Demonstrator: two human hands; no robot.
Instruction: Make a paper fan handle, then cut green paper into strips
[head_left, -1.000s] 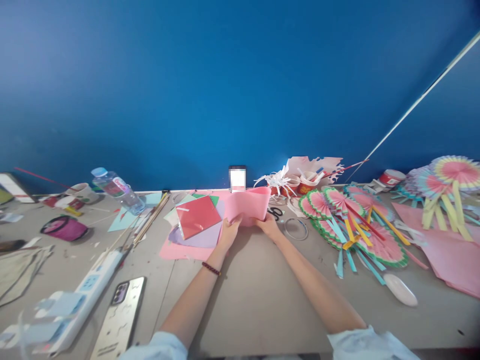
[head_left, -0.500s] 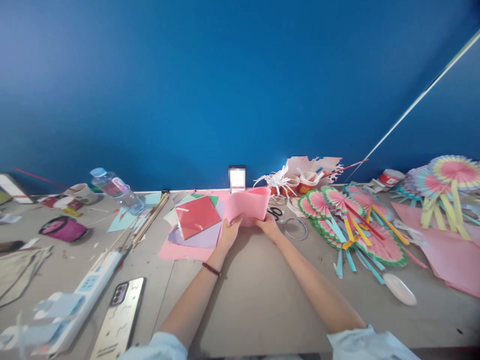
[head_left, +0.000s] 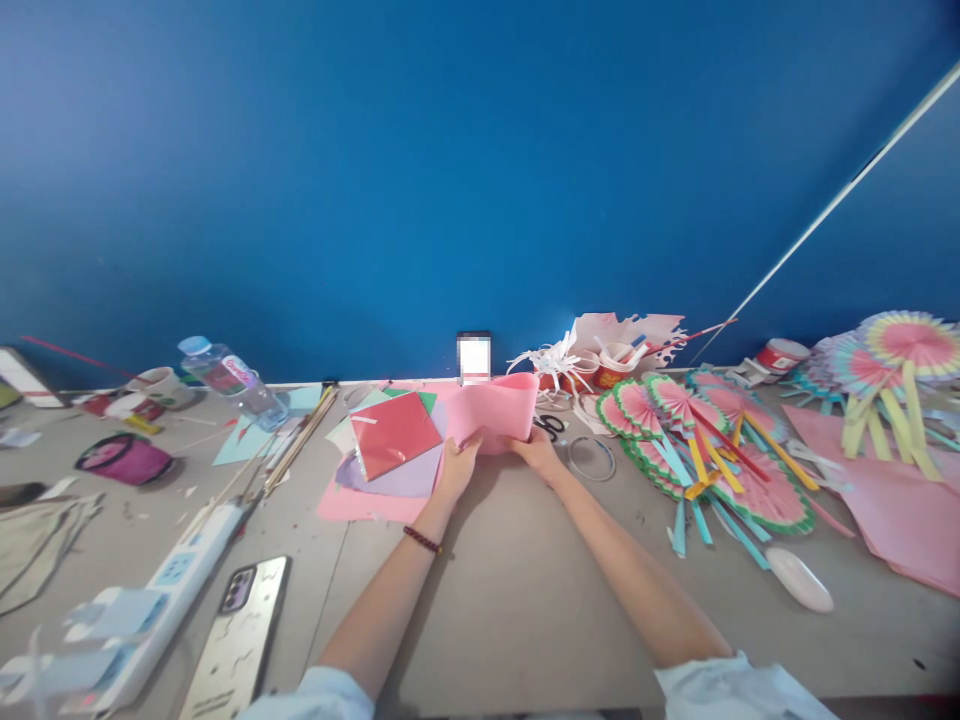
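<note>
Both my hands hold a sheet of pink paper that curls upward between them, above the far middle of the table. My left hand pinches its lower left edge, and a dark bead bracelet circles that wrist. At the lower right edge, the fingers of my right hand close on the same sheet; some fingertips are hidden behind the paper. Just left of my left hand lies a pile of coloured sheets with a red square packet on top. Black-handled scissors lie partly hidden beyond my right hand.
Paper fans with coloured strips cover the right side. A tape ring is near my right wrist. On the left are a water bottle, thin sticks, a power strip and a phone. A blue wall rises behind.
</note>
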